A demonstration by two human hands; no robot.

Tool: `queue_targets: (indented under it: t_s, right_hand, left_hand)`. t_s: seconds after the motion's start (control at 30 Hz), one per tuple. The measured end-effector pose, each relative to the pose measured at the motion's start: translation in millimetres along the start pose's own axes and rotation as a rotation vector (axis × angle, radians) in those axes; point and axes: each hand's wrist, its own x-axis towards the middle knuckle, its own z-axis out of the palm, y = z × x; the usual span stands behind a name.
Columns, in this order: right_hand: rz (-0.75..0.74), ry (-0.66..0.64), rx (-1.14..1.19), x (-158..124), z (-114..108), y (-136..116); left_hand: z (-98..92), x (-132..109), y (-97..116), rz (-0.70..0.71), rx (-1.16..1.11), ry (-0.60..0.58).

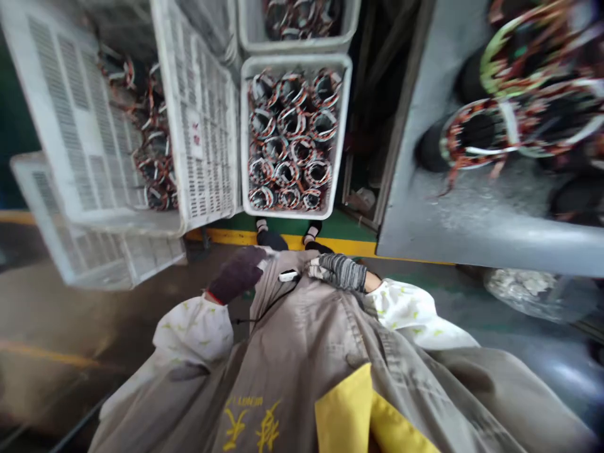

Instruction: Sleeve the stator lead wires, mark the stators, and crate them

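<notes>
Gloved left hand (236,274) and right hand (337,272) rest empty, apart, on the work coat (302,340); crate (296,214) of copper coils (292,141) sits ahead, within reach.

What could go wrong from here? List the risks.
The coil on the grey bench has loose wire leads sticking out, and they could catch the right sleeve. The coils packed tight in the white crate could scrape each other's copper windings if lifted carelessly. That crate also sits just ahead of the feet, so a careless step forward might mean a stumble.
</notes>
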Motion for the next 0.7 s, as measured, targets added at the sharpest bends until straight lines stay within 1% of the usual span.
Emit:
queue_targets:
  t_s: [0.03, 0.07, 0.1, 0.13, 0.17, 0.2, 0.23, 0.27, 0.3, 0.33, 0.37, 0.4, 0.43, 0.47, 0.5, 0.53, 0.57, 0.63, 0.7]
  right_hand:
    - [0.007, 0.137, -0.026, -2, -12, -5]
    - [0.004, 0.276, -0.047, -6, -26, -11]
    - [-0.007, 0.399, -0.06, -11, -42, -16]
    - [-0.018, 0.523, -0.065, -19, -59, -22]
    - [-0.027, 0.667, -0.067, -28, -78, -27]
    - [-0.031, 0.831, -0.07, -39, -96, -32]
    - [-0.031, 1.004, -0.081, -52, -113, -37]
    - [-0.028, 1.171, -0.107, -65, -129, -41]
    - [-0.027, 1.332, -0.141, -77, -145, -46]
    - [-0.034, 1.467, -0.184, -89, -160, -49]
    - [-0.047, 1.564, -0.236, -98, -175, -53]
    - [-0.061, 1.633, -0.294, -104, -191, -57]
    - [-0.064, 1.671, -0.354, -107, -209, -61]
    - [-0.049, 1.68, -0.418, -107, -227, -65]
    - [-0.011, 1.658, -0.482, -104, -247, -69]
    - [0.057, 1.607, -0.545, -99, -267, -72]
    - [0.154, 1.534, -0.599, -92, -285, -75]
    - [0.388, 1.34, -0.695, -75, -317, -79]
    - [0.595, 1.16, -0.78, -60, -337, -78]
  left_hand:
    - [-17.1, 27, 0, 0.029, 0.044, 0.065]
    - [-34.5, 59, 6, 0.063, 0.079, 0.137]
    - [-51.2, 93, 18, 0.11, 0.104, 0.211]
    - [-66.3, 129, 36, 0.172, 0.124, 0.275]
    - [-78.8, 163, 60, 0.249, 0.141, 0.319]
    - [-88.0, 195, 90, 0.338, 0.16, 0.338]
    - [-93.6, 223, 123, 0.428, 0.187, 0.338]
    - [-95.3, 247, 157, 0.514, 0.223, 0.318]
    - [-93.4, 268, 191, 0.594, 0.265, 0.29]
    - [-88.5, 287, 222, 0.647, 0.309, 0.265]
    - [-81.5, 303, 249, 0.681, 0.36, 0.231]
    - [-73.3, 318, 272, 0.678, 0.419, 0.194]
    - [-64.8, 331, 289, 0.657, 0.474, 0.149]
    - [-57.0, 341, 302, 0.622, 0.511, 0.111]
    - [-50.2, 347, 311, 0.581, 0.532, 0.08]
    - [-44.7, 351, 316, 0.542, 0.537, 0.057]
    - [-40.2, 351, 317, 0.514, 0.529, 0.042]
    - [-33.1, 344, 316, 0.495, 0.492, 0.015]
    - [-25.4, 332, 311, 0.503, 0.458, -0.016]
